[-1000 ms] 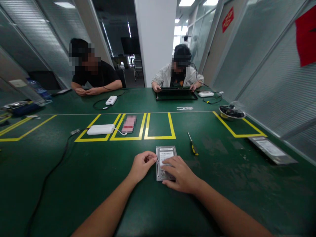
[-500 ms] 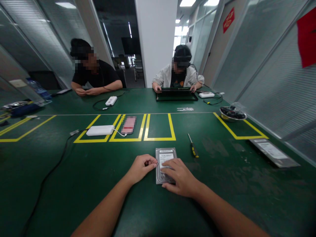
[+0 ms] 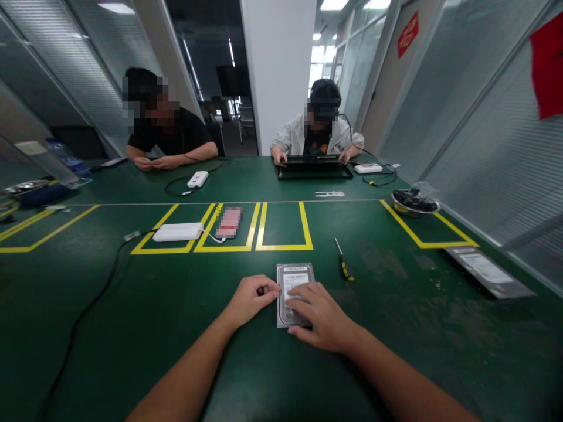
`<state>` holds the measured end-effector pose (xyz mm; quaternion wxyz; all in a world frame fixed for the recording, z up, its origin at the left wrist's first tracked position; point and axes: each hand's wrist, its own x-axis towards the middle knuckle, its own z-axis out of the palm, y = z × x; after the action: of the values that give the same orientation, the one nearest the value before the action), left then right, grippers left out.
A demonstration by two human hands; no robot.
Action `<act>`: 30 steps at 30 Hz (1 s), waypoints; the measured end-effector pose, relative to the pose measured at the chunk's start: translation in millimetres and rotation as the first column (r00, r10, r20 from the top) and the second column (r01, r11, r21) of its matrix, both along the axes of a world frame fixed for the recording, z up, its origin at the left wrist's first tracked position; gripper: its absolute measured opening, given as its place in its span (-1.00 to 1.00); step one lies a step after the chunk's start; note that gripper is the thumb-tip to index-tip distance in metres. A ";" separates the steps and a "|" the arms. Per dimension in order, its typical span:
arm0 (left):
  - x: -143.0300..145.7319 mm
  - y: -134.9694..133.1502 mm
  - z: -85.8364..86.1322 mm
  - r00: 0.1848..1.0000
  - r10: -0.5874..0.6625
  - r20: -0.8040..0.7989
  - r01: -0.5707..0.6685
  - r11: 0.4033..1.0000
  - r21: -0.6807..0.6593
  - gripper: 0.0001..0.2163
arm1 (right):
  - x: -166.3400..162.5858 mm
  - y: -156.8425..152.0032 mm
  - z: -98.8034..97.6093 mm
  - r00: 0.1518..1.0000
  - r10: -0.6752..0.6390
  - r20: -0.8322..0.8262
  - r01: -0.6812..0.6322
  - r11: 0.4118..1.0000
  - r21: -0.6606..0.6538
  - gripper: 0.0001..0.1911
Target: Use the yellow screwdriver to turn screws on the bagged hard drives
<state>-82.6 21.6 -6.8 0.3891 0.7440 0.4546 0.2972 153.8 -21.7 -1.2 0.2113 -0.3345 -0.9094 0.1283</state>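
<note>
A silver hard drive (image 3: 295, 270) with a white label lies flat on the green table in front of me. My right hand (image 3: 317, 316) rests across its right side and label, fingers spread on top, thumb by the lower edge. At the drive's left edge is my left hand (image 3: 255, 298), its thumb and forefinger pinched together. Whatever that pinch may hold is too small to make out. To the right of the drive lies a screwdriver (image 3: 345, 265) with a yellow and black handle and its shaft pointing away from me.
A larger labelled metal drive (image 3: 487, 271) lies at the right, below a bowl (image 3: 416, 205) of dark parts. A white power bank (image 3: 178, 232) is cabled to a phone (image 3: 229, 223). Two people sit opposite; one holds a dark flat frame (image 3: 315, 168). A black cable (image 3: 94, 302) runs along the left.
</note>
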 end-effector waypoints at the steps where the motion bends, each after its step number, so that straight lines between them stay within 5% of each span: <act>1: 0.0 0.1 -0.6 1.000 0.002 0.002 -0.002 1.000 -0.004 -0.87 | 0.1 0.0 0.1 1.000 0.000 -0.001 0.000 1.000 0.000 -0.52; 30: 4.3 0.5 3.5 1.000 -0.011 0.027 0.013 0.994 -0.112 -0.86 | 1.6 0.2 6.2 0.998 -0.055 0.011 0.054 0.995 0.078 -0.63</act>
<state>-78.2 22.0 -3.3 0.4381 0.7197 0.4610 0.2785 155.4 -21.5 5.0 0.2217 -0.3516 -0.9055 0.0849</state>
